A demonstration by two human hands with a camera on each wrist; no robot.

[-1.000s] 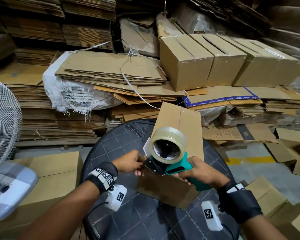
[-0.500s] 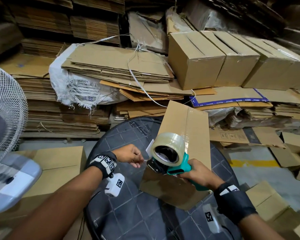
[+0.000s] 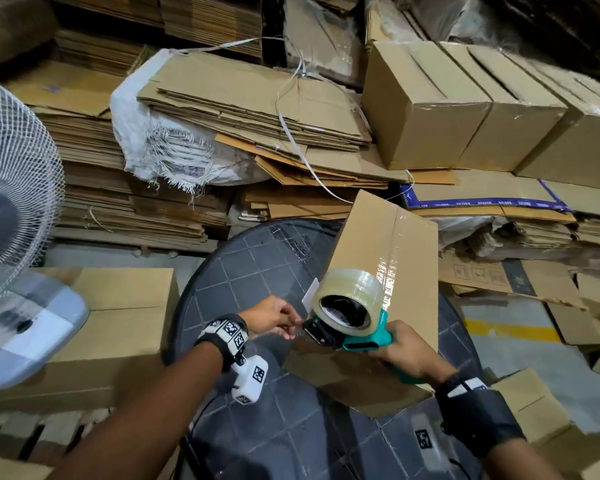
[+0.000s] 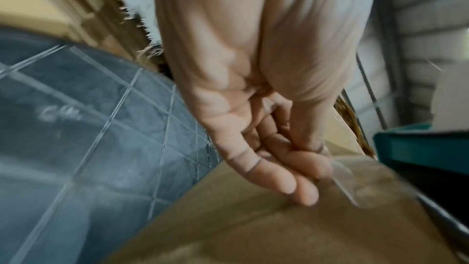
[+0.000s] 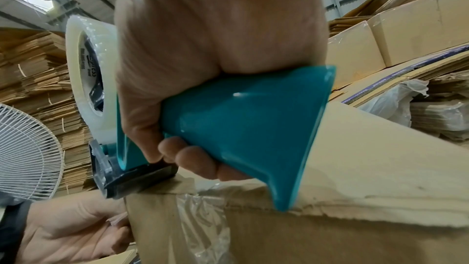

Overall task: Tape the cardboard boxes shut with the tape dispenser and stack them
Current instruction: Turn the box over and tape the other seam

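A long cardboard box lies on a round dark table, with clear tape along its top seam. My right hand grips the teal handle of the tape dispenser, whose black head sits at the box's near left edge. The clear tape roll stands on top of it. My left hand is just left of the head. In the left wrist view the left hand pinches a clear tape strip between thumb and fingers over the box. The right wrist view shows the right hand wrapped round the dispenser handle.
A white fan stands at the left. A closed box sits beside the table's left side. Taped boxes line the back right above stacks of flat cardboard. Loose boxes lie on the floor at the right.
My left hand has drawn a little left from the dispenser head, still at the tape end. The dispenser stays at the box's near edge. My view has tilted slightly.
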